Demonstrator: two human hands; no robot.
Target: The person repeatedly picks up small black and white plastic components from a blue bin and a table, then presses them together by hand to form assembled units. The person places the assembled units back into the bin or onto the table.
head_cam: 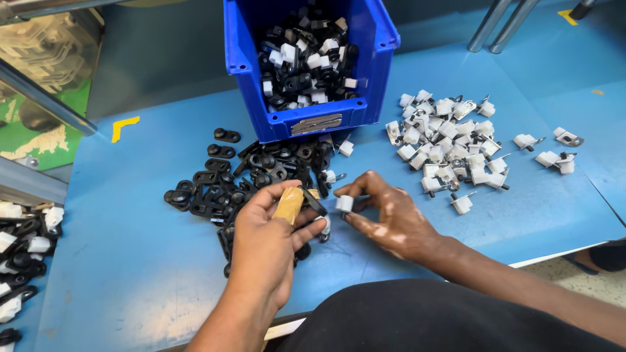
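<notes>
**Pinched tight: black clip in one hand, white block in the other**

Pinching now, both hands at once, low on the blue table [130, 261]. Left hand [267, 241] is closed around a black clip [313, 201], thumb wrapped in tan tape, the clip's thin bar jutting out toward two o'clock from the fingertips. Right hand [391, 218] grips a small white block [344, 203] between thumb and forefinger, held just beside the clip, the two pieces near but I cannot tell whether they touch.

Under and around the left hand, at about eleven o'clock, sprawls a pile of black clips [228, 182], a few white pieces mixed in near its right edge. At twelve o'clock from the hands stands a blue bin [375, 39], tilted open toward us and filled with joined black-and-white parts. Out at two o'clock from the right hand lies a heap of white blocks with metal pins [450, 146], a few strays well apart further right. More assembled parts [23, 254] crowd the far left edge at nine o'clock.
</notes>
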